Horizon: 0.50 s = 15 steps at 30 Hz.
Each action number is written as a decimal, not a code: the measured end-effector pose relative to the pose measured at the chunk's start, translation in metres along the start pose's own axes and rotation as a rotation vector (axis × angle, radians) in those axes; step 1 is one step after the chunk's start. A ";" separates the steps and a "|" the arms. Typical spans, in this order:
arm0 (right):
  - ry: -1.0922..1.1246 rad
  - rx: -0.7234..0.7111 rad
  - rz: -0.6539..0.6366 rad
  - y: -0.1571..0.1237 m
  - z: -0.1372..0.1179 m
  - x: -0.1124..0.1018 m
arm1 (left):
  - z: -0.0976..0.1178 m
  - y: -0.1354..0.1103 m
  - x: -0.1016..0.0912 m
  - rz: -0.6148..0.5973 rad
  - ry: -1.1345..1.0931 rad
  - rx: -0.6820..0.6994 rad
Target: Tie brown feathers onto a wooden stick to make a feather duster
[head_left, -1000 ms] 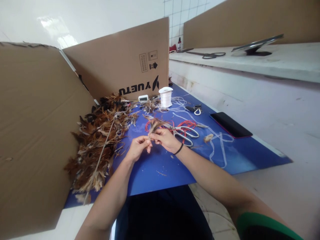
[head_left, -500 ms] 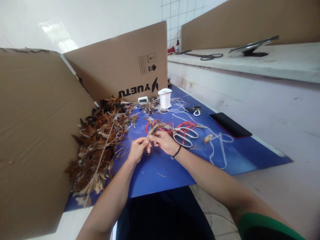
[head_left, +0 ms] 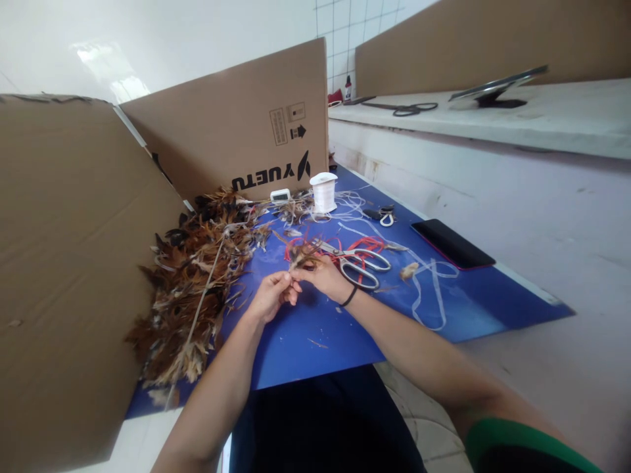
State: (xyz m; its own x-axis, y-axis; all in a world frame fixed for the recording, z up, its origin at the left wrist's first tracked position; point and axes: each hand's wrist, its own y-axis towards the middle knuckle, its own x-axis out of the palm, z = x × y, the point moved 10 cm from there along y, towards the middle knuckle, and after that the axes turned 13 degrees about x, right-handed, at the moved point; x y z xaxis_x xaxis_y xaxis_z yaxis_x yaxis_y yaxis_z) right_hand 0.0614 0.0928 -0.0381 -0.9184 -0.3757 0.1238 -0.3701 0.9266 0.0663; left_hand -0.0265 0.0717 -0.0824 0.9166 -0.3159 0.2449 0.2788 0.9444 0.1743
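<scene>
A small bunch of brown feathers [head_left: 302, 253] is pinched between my two hands above the blue table [head_left: 315, 355]. My left hand [head_left: 274, 293] is closed on its lower end, thumb against the fingers. Around the same bunch, just to the right, my right hand [head_left: 324, 276] is closed, with a dark band at its wrist. Scissors with white-and-grey handles [head_left: 363, 266] lie just beyond my right hand, over a tangle of red ribbon [head_left: 369, 244]. To the left spreads a large heap of brown feathers [head_left: 197, 276].
Behind stand a spool of white ribbon [head_left: 324, 194], a small white device [head_left: 280, 195] and a cardboard panel [head_left: 221, 125]. Another cardboard panel [head_left: 73, 263] walls the left. A black phone [head_left: 452, 243], keys [head_left: 386, 215] and loose clear ribbon [head_left: 438, 295] lie on the right.
The feather tips between my hands have shifted and look more spread. My right fingers have changed their hold slightly. Both hands stay in nearly the same place.
</scene>
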 end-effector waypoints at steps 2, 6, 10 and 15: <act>-0.019 -0.006 -0.015 0.000 0.000 0.001 | -0.003 0.000 -0.003 0.014 -0.004 -0.020; -0.049 -0.006 -0.055 0.002 0.000 0.002 | -0.005 0.000 -0.005 0.020 -0.022 -0.052; -0.032 -0.013 -0.082 0.002 -0.002 0.003 | -0.001 0.000 -0.005 0.026 -0.015 -0.031; 0.003 0.012 -0.040 0.002 0.001 0.000 | 0.000 0.001 -0.011 0.076 0.008 0.005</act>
State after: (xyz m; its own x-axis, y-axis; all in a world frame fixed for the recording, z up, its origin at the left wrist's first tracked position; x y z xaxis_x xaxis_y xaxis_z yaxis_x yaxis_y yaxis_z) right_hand 0.0609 0.0944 -0.0387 -0.9025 -0.4124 0.1242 -0.4080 0.9110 0.0598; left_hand -0.0361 0.0764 -0.0847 0.9372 -0.2429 0.2503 0.2074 0.9651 0.1602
